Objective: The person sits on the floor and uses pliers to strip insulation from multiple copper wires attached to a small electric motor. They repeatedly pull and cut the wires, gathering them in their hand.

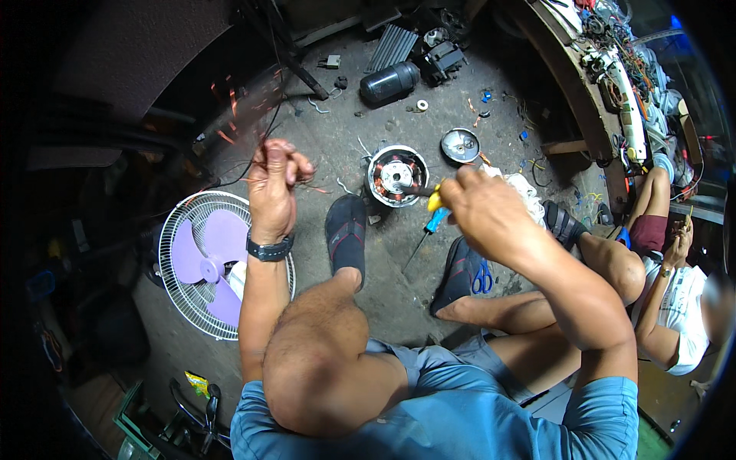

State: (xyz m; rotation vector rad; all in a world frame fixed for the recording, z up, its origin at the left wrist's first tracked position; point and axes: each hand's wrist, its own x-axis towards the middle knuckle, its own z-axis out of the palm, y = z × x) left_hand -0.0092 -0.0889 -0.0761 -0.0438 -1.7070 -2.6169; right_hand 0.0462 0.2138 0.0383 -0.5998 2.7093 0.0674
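Observation:
My left hand (274, 184), with a dark watch at the wrist, is raised with its fingers pinched on thin copper wire (314, 188). In front of me on the floor stands a round metal motor housing (375, 184) with copper windings inside. My right hand (487, 203) is closed around a yellow-handled tool (435, 202). Its dark metal end reaches over the motor's right rim; the fingers hide the rest, and I cannot make out its exact kind. Just below that hand lies a screwdriver (436, 221) with a blue handle. A round metal cover (460, 145) sits behind the motor, to the right.
At left is a fan (211, 270) with purple blades and a white wire guard. Blue-handled scissors (482, 277) lie beside my right foot. A dark cylinder (389, 83) stands farther back. Another person (675, 307) sits at right, near a cluttered bench (571, 69).

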